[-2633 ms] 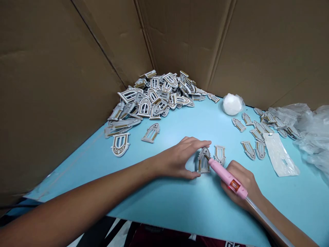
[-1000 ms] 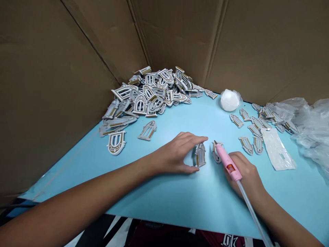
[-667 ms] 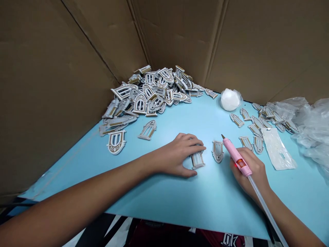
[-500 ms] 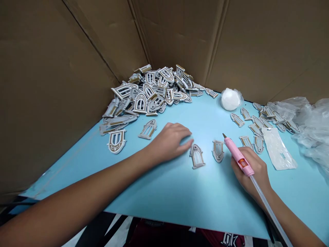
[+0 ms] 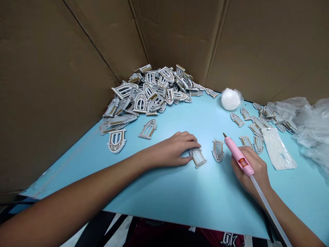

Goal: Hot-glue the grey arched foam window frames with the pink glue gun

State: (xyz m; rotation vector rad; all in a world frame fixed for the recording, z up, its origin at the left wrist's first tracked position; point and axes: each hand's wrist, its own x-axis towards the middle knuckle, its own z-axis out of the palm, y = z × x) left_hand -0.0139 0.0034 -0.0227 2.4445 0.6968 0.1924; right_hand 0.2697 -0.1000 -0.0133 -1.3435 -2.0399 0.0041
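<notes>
Touching the left hand [image 5: 171, 149], an arched window piece [image 5: 197, 157] lies flat.

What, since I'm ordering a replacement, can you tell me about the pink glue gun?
The pink glue gun is a slim, pen-shaped tool of smooth-looking plastic, with a small orange-red window near its rear and a narrow tip. A clear rod runs from its back end out of view. The right hand holds it tilted, tip pointing forward and left, over the blue table, beside a window-shaped piece. Only the hand and rod visibly touch it.
</notes>
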